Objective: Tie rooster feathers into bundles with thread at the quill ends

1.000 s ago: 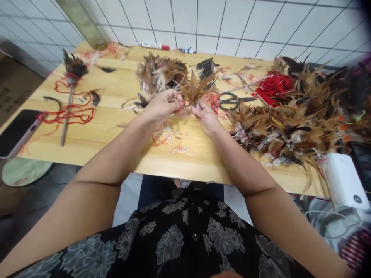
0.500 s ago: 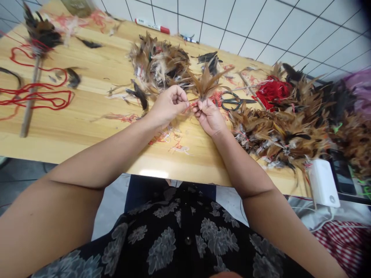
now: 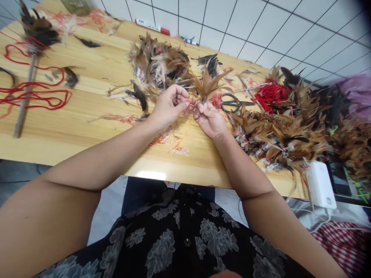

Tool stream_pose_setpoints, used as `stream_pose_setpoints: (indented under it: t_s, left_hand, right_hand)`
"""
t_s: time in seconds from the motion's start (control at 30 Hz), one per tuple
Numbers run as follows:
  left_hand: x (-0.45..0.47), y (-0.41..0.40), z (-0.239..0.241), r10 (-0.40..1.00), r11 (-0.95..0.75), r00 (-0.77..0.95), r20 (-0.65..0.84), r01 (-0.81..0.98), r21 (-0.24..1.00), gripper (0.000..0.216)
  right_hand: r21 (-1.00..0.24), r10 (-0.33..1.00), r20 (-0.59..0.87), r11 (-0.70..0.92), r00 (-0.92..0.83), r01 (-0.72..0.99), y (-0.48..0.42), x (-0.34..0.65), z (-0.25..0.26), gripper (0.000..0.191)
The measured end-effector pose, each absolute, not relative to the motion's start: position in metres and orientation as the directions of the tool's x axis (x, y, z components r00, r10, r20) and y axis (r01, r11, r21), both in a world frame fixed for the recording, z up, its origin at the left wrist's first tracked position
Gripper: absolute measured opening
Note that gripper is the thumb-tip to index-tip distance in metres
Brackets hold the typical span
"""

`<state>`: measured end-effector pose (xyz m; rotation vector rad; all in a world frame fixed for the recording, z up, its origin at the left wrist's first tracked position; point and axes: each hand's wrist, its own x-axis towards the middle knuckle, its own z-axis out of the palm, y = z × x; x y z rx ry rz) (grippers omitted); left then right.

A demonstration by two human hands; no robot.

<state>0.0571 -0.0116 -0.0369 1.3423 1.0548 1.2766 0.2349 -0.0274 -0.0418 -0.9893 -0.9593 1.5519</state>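
My right hand point(image 3: 211, 119) is closed in a pinch around the base of a small bunch of brown feathers point(image 3: 206, 85), whose tips fan upward. Close beside it, my left hand point(image 3: 171, 104) pinches a piece of red thread point(image 3: 189, 103) between thumb and fingers. The thread runs toward the feather base, where the fingers hide its end. Just right of the bunch lies a pair of dark-handled scissors point(image 3: 236, 102). Behind my left hand is a heap of brown and dark feathers point(image 3: 162, 61).
More feather bunches point(image 3: 281, 133) cover the table's right side, near a tangle of red string point(image 3: 272, 94) and a white power bank point(image 3: 321, 185). At left, a stick topped with dark feathers point(image 3: 26, 96) lies under red cord point(image 3: 55, 101). A red-capped marker point(image 3: 152, 27) lies by the tiled wall.
My hands stay almost in place, the left still pinching at the red thread. More of the thread shows between the fingers. The view has shifted slightly.
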Motion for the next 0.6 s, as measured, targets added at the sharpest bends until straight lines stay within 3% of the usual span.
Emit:
stream_pose_setpoints:
  t_s: [0.13, 0.4, 0.6]
  left_hand:
    - [0.0561, -0.0122, -0.0358, 0.983, -0.166, 0.079, 0.165, 0.006, 0.986, 0.029]
    - [0.0576, -0.0092, -0.0421, 0.992, -0.003, 0.125, 0.024, -0.165, 0.986, 0.037]
    - [0.0612, -0.0113, -0.0415, 0.993, -0.007, 0.114, 0.027, -0.167, 0.986, 0.043]
  right_hand:
    - [-0.93, 0.977, -0.164, -0.199, -0.134, -0.31, -0.0281, 0.2345, -0.0393, 0.046]
    - [-0.932, 0.978, -0.141, -0.182, -0.151, -0.314, -0.0269, 0.2377, -0.0426, 0.047]
    - [-0.924, 0.974, -0.168, -0.209, -0.153, -0.321, -0.0281, 0.2362, -0.0415, 0.045]
